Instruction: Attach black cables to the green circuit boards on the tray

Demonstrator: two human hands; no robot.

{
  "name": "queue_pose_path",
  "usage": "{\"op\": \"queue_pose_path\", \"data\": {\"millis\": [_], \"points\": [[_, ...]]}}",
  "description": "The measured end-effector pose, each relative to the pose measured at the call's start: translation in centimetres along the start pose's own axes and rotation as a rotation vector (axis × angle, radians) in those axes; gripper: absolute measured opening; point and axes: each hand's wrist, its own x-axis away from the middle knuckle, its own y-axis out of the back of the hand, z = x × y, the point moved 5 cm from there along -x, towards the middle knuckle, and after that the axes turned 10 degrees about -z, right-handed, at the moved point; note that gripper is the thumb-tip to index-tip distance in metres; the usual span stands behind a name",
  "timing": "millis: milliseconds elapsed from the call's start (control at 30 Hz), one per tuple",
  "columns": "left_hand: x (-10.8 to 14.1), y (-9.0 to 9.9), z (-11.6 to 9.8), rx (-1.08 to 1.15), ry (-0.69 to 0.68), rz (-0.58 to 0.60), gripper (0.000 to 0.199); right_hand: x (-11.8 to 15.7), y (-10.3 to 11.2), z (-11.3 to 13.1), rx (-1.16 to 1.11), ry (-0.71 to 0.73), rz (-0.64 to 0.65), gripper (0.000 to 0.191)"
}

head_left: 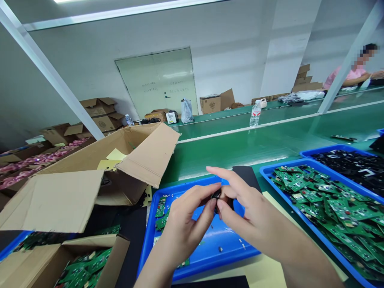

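Observation:
Above a blue tray [210, 262], my left hand [190, 216] and my right hand [249, 208] meet, fingertips almost touching. Between them sits a small black part [216, 195], pinched by the thumb and index finger of each hand. Its exact kind is hard to make out, as the fingers cover much of it. My right index finger points up and away from the part. Inside the blue tray lie a few green circuit boards [161, 207] at its left side, along with tiny loose white and dark bits.
On the right stand a blue tray [265, 175] heaped with circuit boards and another tray [306, 153] of black parts. Open cardboard boxes [54, 200] fill the left. A water bottle [255, 115] stands farther back. A person in pink [352, 74] sits at the far right.

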Motion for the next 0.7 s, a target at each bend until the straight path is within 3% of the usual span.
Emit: {"op": "queue_pose_path", "data": {"millis": [167,367,700], "points": [[0.2,-1.0,0.3,-0.023,-0.027,0.039,0.032,-0.1,0.2,-0.4,0.187,-0.018,-0.043,0.052],[0.0,-1.3,0.3,0.039,0.083,0.044,0.026,0.1,0.3,-0.2,0.337,0.050,-0.075,0.051],[0.2,-1.1,1.1,0.178,0.277,0.003,0.025,0.2,0.4,0.1,0.324,0.093,-0.064,0.050]]}}
